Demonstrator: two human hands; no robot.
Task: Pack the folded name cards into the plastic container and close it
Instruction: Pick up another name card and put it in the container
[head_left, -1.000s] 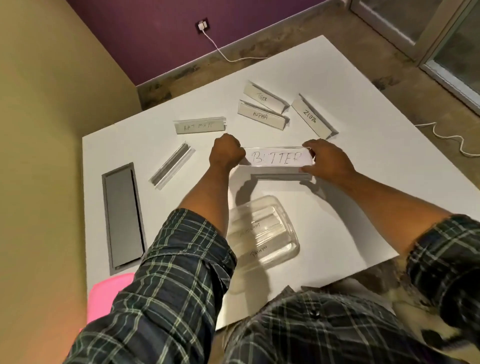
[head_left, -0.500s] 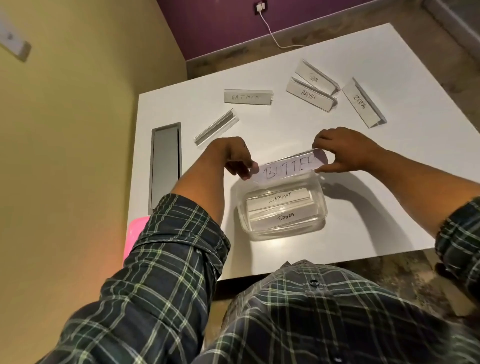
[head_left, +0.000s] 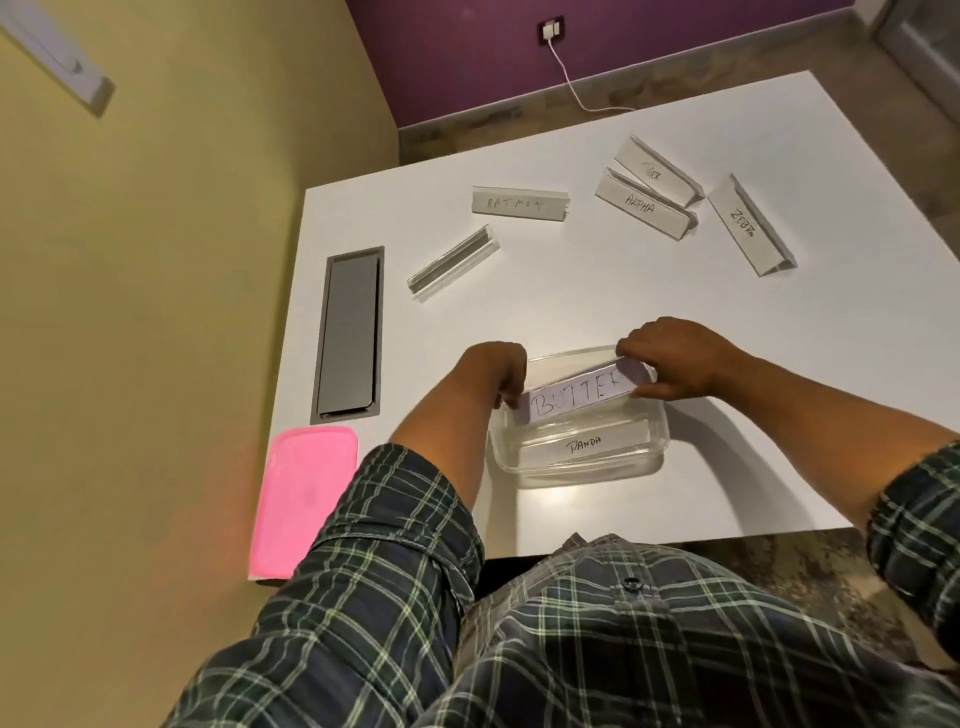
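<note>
A clear plastic container (head_left: 657, 448) stands on the white table near its front edge. Inside lies a folded card marked PANDA (head_left: 584, 446). Both hands hold a folded card marked BUTTER (head_left: 574, 397) by its ends, over the container's far half. My left hand (head_left: 496, 376) pinches its left end and my right hand (head_left: 675, 358) its right end. Further back lie the cards BATMAN (head_left: 519, 203), ALPHA (head_left: 641, 207), TIGER (head_left: 655, 169), ZEBRA (head_left: 745, 226) and one blank-side card (head_left: 453, 262). The pink lid (head_left: 301, 499) lies at the table's front left corner.
A grey cable hatch (head_left: 349, 332) is set into the table (head_left: 805, 364) at the left. A yellow wall runs close along the left side. A charger cable (head_left: 571, 88) hangs from a socket on the purple back wall.
Both hands brought the BUTTER card from the middle of the table toward me and lowered it over the container. The ELEPHANT card inside is now hidden beneath it.
</note>
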